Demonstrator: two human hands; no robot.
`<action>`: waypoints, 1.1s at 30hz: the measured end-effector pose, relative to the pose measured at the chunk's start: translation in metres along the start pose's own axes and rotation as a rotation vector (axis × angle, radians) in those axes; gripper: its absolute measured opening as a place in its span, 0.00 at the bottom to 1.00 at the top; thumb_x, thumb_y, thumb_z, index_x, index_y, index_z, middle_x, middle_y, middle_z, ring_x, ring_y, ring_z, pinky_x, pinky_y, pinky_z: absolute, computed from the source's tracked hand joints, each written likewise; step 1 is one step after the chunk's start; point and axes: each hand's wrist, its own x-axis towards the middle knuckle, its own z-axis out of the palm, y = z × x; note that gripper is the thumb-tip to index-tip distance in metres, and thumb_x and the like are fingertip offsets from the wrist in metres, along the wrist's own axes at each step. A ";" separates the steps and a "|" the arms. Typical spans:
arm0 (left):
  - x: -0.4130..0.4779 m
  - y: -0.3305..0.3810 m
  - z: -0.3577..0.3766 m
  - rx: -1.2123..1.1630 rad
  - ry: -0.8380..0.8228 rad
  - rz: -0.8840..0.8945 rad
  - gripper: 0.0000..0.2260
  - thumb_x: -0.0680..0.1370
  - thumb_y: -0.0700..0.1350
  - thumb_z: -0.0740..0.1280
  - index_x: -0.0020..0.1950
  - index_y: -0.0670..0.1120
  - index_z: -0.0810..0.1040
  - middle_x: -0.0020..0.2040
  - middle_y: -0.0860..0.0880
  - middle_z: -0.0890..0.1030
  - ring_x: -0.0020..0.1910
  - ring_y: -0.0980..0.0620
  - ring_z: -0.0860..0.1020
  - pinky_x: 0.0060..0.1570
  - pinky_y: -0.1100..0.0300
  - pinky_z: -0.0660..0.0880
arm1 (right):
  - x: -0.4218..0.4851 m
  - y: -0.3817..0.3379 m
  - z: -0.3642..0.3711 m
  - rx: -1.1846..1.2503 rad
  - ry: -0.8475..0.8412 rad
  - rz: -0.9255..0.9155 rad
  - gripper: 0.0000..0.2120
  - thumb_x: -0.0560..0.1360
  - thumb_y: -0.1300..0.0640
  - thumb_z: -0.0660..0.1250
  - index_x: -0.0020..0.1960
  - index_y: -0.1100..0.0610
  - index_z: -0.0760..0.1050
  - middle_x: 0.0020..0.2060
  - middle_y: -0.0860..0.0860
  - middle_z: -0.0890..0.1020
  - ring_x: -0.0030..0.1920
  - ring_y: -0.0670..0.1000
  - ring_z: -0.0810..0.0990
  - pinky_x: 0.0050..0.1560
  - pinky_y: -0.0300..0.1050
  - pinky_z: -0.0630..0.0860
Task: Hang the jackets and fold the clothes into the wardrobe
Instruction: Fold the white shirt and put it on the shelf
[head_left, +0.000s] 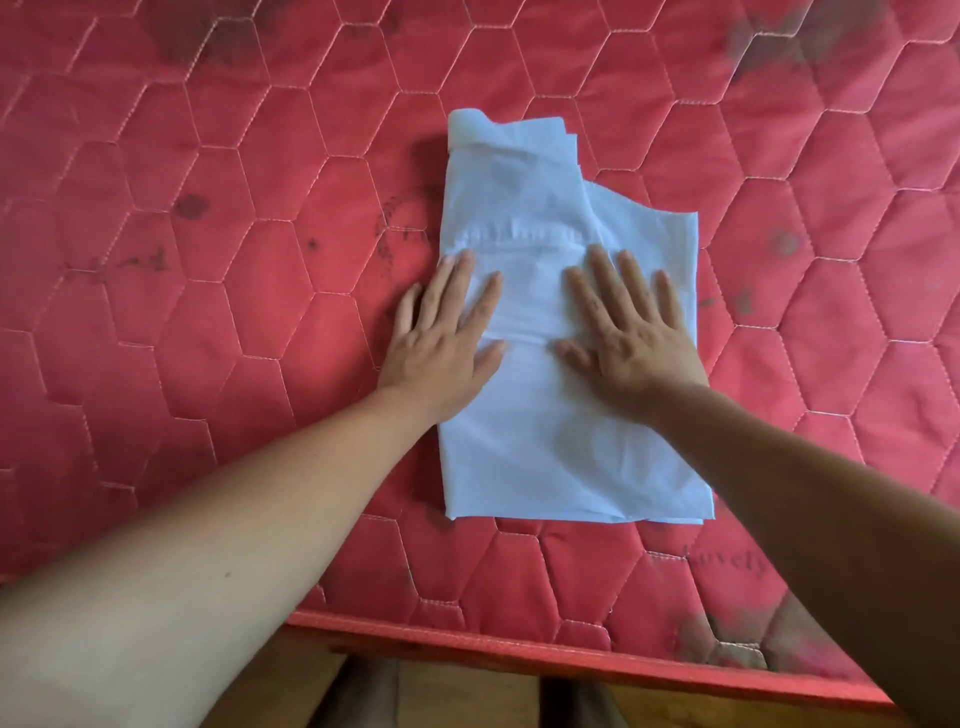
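One pale folded garment (524, 457) lies flat near the middle of the red quilted mattress (208, 270). Its long axis runs from 12 to 6 o'clock. A rolled band, collar or waistband (I cannot tell which), sits at the 12 o'clock end, and the straight folded edge faces 6 o'clock, toward the person. At about 2 o'clock an under-layer sticks out past the top layer.

The left hand (441, 338) rests on the 9 o'clock edge, with its outer fingers spilling onto the mattress. The right hand (631, 338) presses the 3 o'clock side. All fingers (605, 280) are straight and spread, gripping nothing.

The step looks like smoothing before the next fold. It is best done by sweeping both palms from the centre out toward 9 and 3 o'clock, squaring the 2 o'clock overhang first, then bringing the 6 o'clock end up to 12.
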 end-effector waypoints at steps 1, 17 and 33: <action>0.000 -0.001 -0.001 0.003 0.000 0.003 0.33 0.81 0.61 0.54 0.83 0.51 0.54 0.83 0.42 0.50 0.82 0.45 0.49 0.74 0.41 0.58 | -0.001 0.001 0.000 0.001 0.000 0.001 0.38 0.80 0.30 0.40 0.83 0.48 0.40 0.82 0.48 0.36 0.82 0.53 0.36 0.80 0.62 0.39; 0.075 -0.006 -0.035 -0.085 0.064 -0.027 0.32 0.83 0.57 0.55 0.83 0.48 0.50 0.83 0.40 0.46 0.82 0.40 0.46 0.77 0.37 0.54 | 0.058 -0.013 -0.025 0.017 0.097 -0.020 0.36 0.83 0.36 0.48 0.84 0.54 0.46 0.83 0.52 0.42 0.82 0.58 0.39 0.78 0.69 0.41; -0.044 0.019 -0.014 -0.861 0.187 -0.267 0.31 0.77 0.48 0.69 0.79 0.49 0.64 0.78 0.42 0.60 0.78 0.45 0.61 0.77 0.52 0.59 | -0.054 -0.002 -0.004 0.801 0.409 0.431 0.37 0.74 0.45 0.71 0.78 0.55 0.65 0.75 0.61 0.64 0.75 0.58 0.64 0.75 0.55 0.65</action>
